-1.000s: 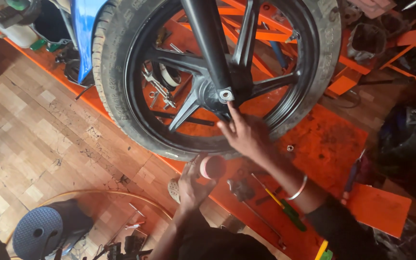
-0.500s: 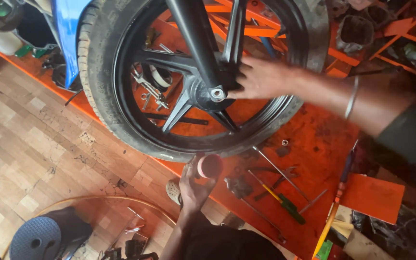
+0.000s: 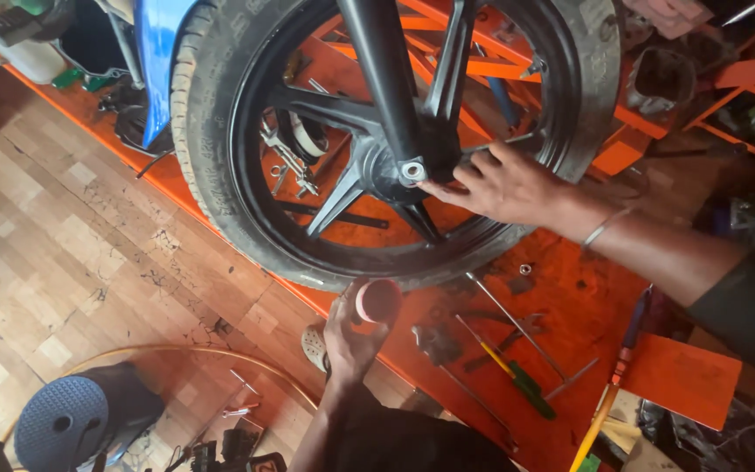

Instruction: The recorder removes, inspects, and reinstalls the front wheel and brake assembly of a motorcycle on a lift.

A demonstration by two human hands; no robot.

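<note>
A black motorcycle wheel [image 3: 246,236] with a worn tyre stands upright on an orange platform [image 3: 570,297], held in a black fork leg [image 3: 377,70]. My right hand [image 3: 504,183] rests on the spokes beside the hub, fingertips touching the axle end [image 3: 412,171]. A metal bangle sits on that wrist. Below the tyre, my left hand [image 3: 351,336] grips a small round pink tin [image 3: 378,300], held close to the tyre's lower edge.
Loose tools lie on the platform: a green-handled screwdriver [image 3: 517,380], long rods, a blue-handled tool [image 3: 635,319]. Wrenches [image 3: 290,162] show behind the spokes. A blue mudguard [image 3: 159,61] is at upper left. A round black stool [image 3: 67,419] and a thin hose [image 3: 185,351] sit on the wooden floor.
My right hand has shifted from the upper spokes down to the axle end at the hub. The left hand keeps holding the pink tin beneath the tyre.
</note>
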